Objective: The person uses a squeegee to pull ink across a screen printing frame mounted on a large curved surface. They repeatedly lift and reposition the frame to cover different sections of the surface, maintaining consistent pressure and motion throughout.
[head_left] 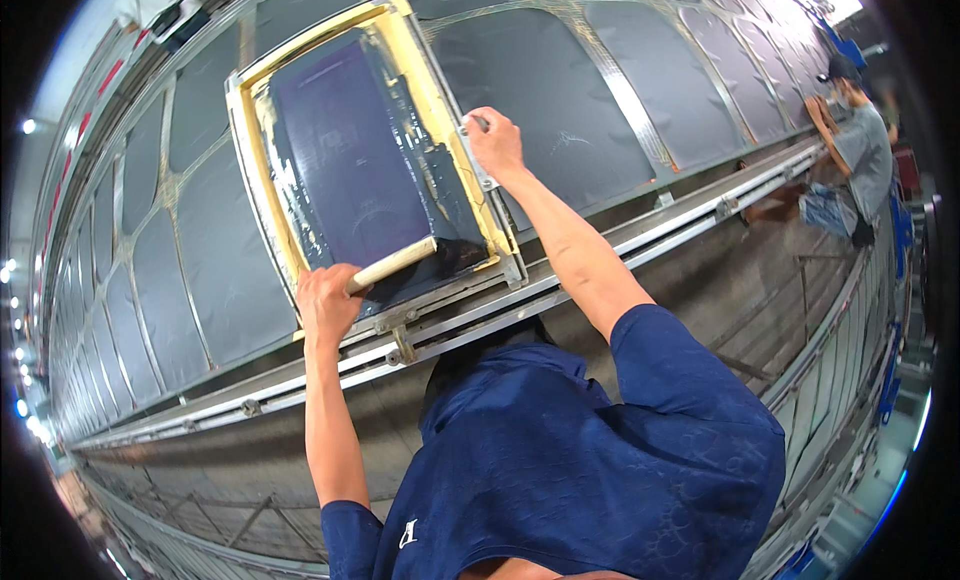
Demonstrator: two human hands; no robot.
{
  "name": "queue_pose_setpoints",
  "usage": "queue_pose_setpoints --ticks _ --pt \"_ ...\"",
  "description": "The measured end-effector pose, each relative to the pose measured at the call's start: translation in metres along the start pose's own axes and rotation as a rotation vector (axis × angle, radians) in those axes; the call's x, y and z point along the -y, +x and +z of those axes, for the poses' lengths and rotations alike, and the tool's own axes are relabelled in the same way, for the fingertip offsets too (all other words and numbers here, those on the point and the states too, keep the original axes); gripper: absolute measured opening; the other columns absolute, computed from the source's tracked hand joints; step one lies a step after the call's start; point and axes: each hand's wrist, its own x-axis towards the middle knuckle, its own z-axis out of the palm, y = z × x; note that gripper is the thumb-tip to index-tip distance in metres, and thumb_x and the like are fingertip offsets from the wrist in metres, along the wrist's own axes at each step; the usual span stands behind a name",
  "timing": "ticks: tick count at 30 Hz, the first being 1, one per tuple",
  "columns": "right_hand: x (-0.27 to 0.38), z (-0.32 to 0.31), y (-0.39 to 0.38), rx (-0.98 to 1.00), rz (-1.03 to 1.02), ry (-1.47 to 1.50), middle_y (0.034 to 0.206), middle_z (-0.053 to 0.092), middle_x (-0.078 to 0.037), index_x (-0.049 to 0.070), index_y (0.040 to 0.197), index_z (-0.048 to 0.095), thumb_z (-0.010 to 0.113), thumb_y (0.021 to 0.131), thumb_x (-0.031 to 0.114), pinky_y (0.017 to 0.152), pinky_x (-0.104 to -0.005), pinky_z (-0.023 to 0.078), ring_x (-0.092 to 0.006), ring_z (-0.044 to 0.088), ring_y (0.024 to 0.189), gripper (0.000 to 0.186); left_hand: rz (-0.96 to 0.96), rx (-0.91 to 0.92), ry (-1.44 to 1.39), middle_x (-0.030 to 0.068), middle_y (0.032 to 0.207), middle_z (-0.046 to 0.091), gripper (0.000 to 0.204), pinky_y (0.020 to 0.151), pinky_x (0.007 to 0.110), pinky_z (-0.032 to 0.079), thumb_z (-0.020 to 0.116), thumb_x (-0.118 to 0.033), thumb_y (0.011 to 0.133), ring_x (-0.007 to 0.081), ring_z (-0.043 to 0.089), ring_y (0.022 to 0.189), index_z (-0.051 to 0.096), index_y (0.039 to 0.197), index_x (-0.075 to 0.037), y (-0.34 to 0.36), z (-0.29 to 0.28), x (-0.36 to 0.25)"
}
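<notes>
A screen printing frame (440, 75) lies on the long dark table, its inner edges covered in yellow tape. Inside it is a dark blue mesh panel (345, 150) with wet, glossy dark ink (465, 255) along the near end and sides. My left hand (328, 300) is at the frame's near left corner, closed around one end of a squeegee (395, 265) with a pale handle. The squeegee slants across the near end of the mesh, and its blade is hidden. Along the frame's right side, my right hand (493, 145) has its fingers curled on the metal edge.
Dark fabric pieces (535, 100) are laid along the table (620, 75) on both sides of the frame. A metal rail (600, 255) with clamps runs along the near edge. At the far right another person (860, 145) leans over the same table.
</notes>
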Motion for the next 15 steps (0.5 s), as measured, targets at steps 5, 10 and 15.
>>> queue_pose_setpoints --ticks 5,10,15 --pt "-0.003 0.013 -0.008 0.007 0.017 -0.066 0.08 0.073 -0.013 0.01 0.108 0.074 0.066 0.094 0.032 0.071 -0.0382 0.053 -0.025 0.07 0.073 0.027 0.091 -0.099 -0.028 -0.0003 0.091 0.076 0.031 0.073 0.039 0.042 0.081 -0.002 0.063 0.0232 0.063 0.074 0.075 0.091 -0.013 -0.041 0.001 0.002" --pt "-0.031 0.029 -0.002 -0.017 0.009 -0.131 0.081 0.073 -0.017 0.01 0.11 0.074 0.065 0.095 0.032 0.076 -0.0405 0.053 -0.0291 0.071 0.075 0.027 0.126 -0.034 -0.014 -0.0018 0.101 0.074 0.042 0.075 0.038 0.043 0.068 0.004 0.057 0.0225 0.061 0.078 0.072 0.096 -0.012 -0.064 0.017 0.002" --pt "-0.021 0.026 -0.007 0.064 0.162 -0.187 0.084 0.072 -0.019 0.012 0.114 0.073 0.064 0.096 0.032 0.078 -0.0428 0.054 -0.0326 0.071 0.077 0.028 0.099 -0.038 0.043 -0.0009 0.104 0.074 0.048 0.076 0.038 0.043 0.068 0.003 0.058 0.0228 0.061 0.081 0.075 0.104 -0.011 -0.069 0.024 0.0"
